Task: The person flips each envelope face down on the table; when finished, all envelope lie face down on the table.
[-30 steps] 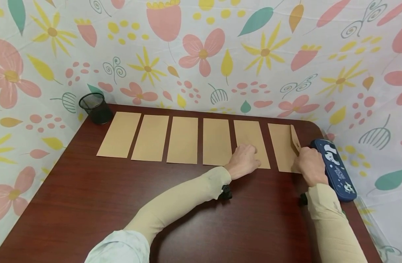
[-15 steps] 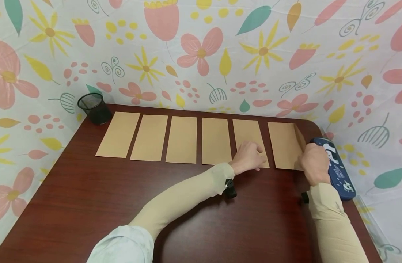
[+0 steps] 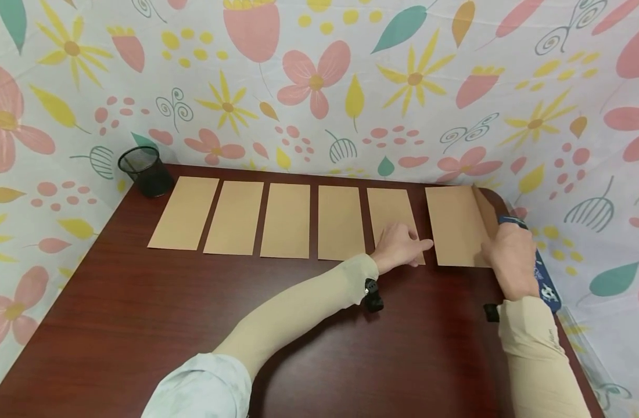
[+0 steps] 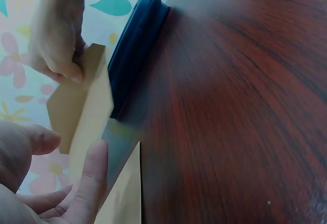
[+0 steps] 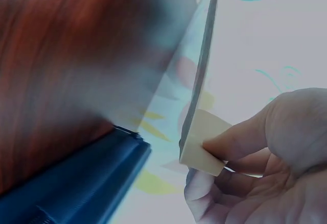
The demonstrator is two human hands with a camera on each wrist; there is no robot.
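My right hand (image 3: 513, 261) pinches the flap of a brown paper envelope (image 3: 455, 226) at the right end of a row. Thumb and fingers meet on the flap (image 5: 202, 142) in the right wrist view, and the envelope stands nearly edge-on there. In the left wrist view the envelope (image 4: 92, 117) hangs tilted above the table. My left hand (image 3: 400, 247) is over the front part of the neighbouring envelope (image 3: 390, 206). Its thumb and index finger are spread apart, and the index finger (image 4: 93, 175) overlaps the raised envelope's lower end in the left wrist view.
More envelopes (image 3: 288, 220) lie flat side by side along the back of the dark wooden table (image 3: 194, 325). A black mesh pen holder (image 3: 149, 174) stands at the back left corner. Partly behind the right hand lies a navy pencil case (image 3: 548, 287). Patterned cloth hangs behind.
The right hand has drawn the envelope slightly back and to the right, and it shows wider. The left hand has shifted a little right, its fingers spreading. The pencil case is more covered.
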